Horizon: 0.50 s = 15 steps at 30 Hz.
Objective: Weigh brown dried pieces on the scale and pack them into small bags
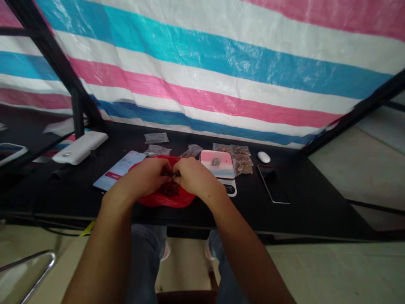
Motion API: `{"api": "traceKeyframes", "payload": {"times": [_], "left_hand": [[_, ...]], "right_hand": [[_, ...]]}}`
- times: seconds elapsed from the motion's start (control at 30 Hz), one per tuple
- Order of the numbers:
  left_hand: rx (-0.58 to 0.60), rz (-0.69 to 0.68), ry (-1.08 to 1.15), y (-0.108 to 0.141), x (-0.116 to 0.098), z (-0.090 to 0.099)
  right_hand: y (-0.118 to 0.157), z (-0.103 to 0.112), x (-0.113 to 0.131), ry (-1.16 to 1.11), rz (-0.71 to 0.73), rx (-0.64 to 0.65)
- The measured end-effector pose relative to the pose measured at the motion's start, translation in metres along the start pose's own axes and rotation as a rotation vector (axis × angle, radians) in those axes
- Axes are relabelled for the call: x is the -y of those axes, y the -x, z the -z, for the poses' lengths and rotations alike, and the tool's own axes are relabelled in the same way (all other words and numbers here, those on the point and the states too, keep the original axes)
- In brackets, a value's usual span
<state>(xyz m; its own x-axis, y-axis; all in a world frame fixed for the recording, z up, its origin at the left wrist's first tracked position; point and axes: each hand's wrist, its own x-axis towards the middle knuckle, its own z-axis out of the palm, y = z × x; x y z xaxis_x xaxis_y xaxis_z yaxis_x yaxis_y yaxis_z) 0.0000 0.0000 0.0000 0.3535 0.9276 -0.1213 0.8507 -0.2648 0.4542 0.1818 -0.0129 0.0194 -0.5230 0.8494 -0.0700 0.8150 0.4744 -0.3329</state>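
My left hand [139,177] and my right hand [198,177] meet at the fingertips above a red plastic bag [167,199], pinching dark brown pieces [171,172] between them. More of the dark pieces [169,189] lie in the bag's mouth. Just beyond my right hand stands a digital kitchen scale [218,166] with a small item [216,161] on its shiny top. Small clear bags of brown food [243,164] lie behind it, and several flat clear bags [156,137] lie to its left.
The black table [300,202] holds a white power bank [80,147], a printed card or tablet [118,171], a white mouse [263,157] and a black phone [273,183]. A striped tarpaulin [202,71] hangs behind the table's far edge, with a dark frame post [77,112] at left.
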Motion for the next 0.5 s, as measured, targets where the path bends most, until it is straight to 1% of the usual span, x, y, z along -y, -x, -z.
{"api": "traceKeyframes", "payload": {"times": [0.13, 0.23, 0.33, 0.5], "left_hand": [[0.05, 0.002, -0.068, 0.0, 0.0, -0.001], [0.065, -0.004, -0.047, -0.002, 0.002, -0.005], [0.1, 0.0, -0.01, -0.006, 0.003, -0.009], [0.105, -0.03, 0.008, -0.009, 0.004, -0.013]], "right_hand": [[0.0, 0.004, -0.007, -0.054, 0.041, -0.068], [0.0, 0.006, -0.011, -0.095, 0.065, -0.122], [-0.002, 0.004, -0.014, -0.148, 0.082, -0.128], [-0.01, -0.005, -0.018, -0.29, 0.115, -0.108]]}}
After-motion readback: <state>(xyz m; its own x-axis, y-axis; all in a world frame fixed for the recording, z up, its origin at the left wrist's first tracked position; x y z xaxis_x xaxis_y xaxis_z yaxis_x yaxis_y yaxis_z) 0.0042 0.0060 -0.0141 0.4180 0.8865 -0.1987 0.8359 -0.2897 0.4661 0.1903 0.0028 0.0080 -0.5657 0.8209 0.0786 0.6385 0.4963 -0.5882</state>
